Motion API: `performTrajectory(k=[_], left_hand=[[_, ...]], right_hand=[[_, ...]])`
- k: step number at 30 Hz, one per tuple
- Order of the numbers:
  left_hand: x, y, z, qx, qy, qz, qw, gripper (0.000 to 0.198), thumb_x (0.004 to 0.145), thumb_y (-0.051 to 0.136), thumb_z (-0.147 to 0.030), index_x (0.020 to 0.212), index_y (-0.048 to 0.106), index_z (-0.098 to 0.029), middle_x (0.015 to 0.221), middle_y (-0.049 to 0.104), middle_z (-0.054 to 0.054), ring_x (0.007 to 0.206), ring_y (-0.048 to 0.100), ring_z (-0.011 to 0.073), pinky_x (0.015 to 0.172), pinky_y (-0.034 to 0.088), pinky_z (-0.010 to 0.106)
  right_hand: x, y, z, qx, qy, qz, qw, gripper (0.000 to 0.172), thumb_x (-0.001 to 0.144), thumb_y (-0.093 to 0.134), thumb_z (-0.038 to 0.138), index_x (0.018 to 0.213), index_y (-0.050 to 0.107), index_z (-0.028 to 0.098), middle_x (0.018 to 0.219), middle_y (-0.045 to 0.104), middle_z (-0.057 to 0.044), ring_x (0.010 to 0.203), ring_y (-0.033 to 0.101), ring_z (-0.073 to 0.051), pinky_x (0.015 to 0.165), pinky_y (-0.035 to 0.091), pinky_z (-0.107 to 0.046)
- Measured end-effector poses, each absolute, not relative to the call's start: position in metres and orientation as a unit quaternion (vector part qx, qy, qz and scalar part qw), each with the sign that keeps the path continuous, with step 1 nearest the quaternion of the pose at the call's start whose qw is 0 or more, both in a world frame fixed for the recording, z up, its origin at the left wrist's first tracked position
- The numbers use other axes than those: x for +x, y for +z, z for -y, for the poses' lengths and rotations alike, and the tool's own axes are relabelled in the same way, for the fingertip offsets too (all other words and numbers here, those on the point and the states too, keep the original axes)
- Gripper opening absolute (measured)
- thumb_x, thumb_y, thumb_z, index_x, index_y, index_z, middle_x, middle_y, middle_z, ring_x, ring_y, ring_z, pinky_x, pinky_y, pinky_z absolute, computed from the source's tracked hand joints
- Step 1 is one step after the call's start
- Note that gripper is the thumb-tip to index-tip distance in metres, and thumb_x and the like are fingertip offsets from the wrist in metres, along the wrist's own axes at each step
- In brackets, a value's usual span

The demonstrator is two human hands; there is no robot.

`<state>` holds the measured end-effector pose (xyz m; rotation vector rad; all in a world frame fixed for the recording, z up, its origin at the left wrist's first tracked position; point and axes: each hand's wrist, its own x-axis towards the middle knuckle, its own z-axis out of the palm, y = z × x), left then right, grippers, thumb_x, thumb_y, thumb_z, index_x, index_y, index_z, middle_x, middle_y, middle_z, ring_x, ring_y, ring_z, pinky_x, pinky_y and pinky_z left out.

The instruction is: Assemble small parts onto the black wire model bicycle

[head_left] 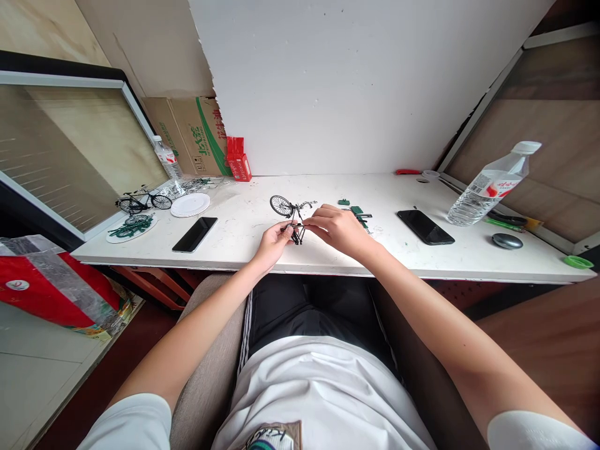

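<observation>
A small metal model bicycle (289,215), partly built with one spoked wheel at its left end, is held just above the white table (384,256) near the front edge. My left hand (273,242) pinches its lower frame from the left. My right hand (336,228) grips the frame from the right, fingers curled. Green model parts (357,211) lie just behind my right hand.
A black phone (195,234), a white plate (190,205), a finished model bicycle (143,201) and a plate of green parts (132,228) lie left. Right: a second phone (425,226), a tilted water bottle (492,185), a grey oval object (507,240), a green cap (578,262).
</observation>
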<state>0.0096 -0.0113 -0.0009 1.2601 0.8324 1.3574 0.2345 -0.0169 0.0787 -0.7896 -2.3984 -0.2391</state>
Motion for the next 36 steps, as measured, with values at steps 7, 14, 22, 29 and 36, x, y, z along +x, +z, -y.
performTrajectory(k=[7, 14, 22, 29, 36], left_hand=[[0.01, -0.004, 0.009, 0.523, 0.574, -0.343, 0.529, 0.053, 0.088, 0.086, -0.051, 0.126, 0.078, -0.015, 0.117, 0.078, 0.013, 0.112, 0.069, 0.0263, 0.092, 0.054, 0.036], [0.01, -0.003, 0.011, 0.536, 0.571, -0.345, 0.517, 0.052, 0.089, 0.086, -0.05, 0.125, 0.08, -0.014, 0.117, 0.079, 0.015, 0.109, 0.07, 0.0266, 0.095, 0.053, 0.038], [0.007, -0.008, 0.007, 0.547, 0.572, -0.353, 0.499, 0.052, 0.087, 0.087, -0.05, 0.124, 0.081, -0.014, 0.123, 0.079, 0.016, 0.108, 0.071, 0.0276, 0.094, 0.055, 0.039], [0.005, -0.009, 0.005, 0.545, 0.567, -0.35, 0.509, 0.057, 0.085, 0.089, -0.053, 0.124, 0.08, -0.013, 0.123, 0.079, 0.017, 0.111, 0.071, 0.0283, 0.095, 0.057, 0.039], [0.006, -0.003, 0.006, 0.519, 0.564, -0.325, 0.554, 0.057, 0.085, 0.09, -0.051, 0.128, 0.078, -0.015, 0.119, 0.078, 0.014, 0.116, 0.07, 0.0267, 0.091, 0.056, 0.034]], right_hand=[[0.232, 0.085, 0.024, -0.29, -0.105, 0.91, 0.277, 0.033, 0.113, 0.051, 0.025, 0.108, 0.082, 0.019, 0.091, 0.074, -0.011, 0.09, 0.064, -0.024, 0.065, 0.039, -0.034], [0.229, 0.088, 0.028, -0.302, -0.12, 0.91, 0.257, 0.032, 0.113, 0.051, 0.024, 0.107, 0.082, 0.018, 0.089, 0.073, -0.011, 0.087, 0.063, -0.023, 0.063, 0.036, -0.033], [0.231, 0.08, 0.021, -0.316, -0.062, 0.906, 0.274, 0.026, 0.111, 0.057, 0.025, 0.111, 0.082, 0.017, 0.097, 0.078, -0.01, 0.082, 0.069, -0.021, 0.068, 0.042, -0.031], [0.228, 0.078, 0.023, -0.343, -0.055, 0.898, 0.27, 0.026, 0.111, 0.056, 0.026, 0.111, 0.081, 0.017, 0.1, 0.08, -0.01, 0.08, 0.07, -0.021, 0.066, 0.039, -0.031], [0.239, 0.079, 0.011, -0.377, -0.003, 0.856, 0.353, 0.03, 0.112, 0.043, 0.022, 0.12, 0.072, 0.019, 0.11, 0.078, -0.011, 0.091, 0.069, -0.023, 0.072, 0.042, -0.031]])
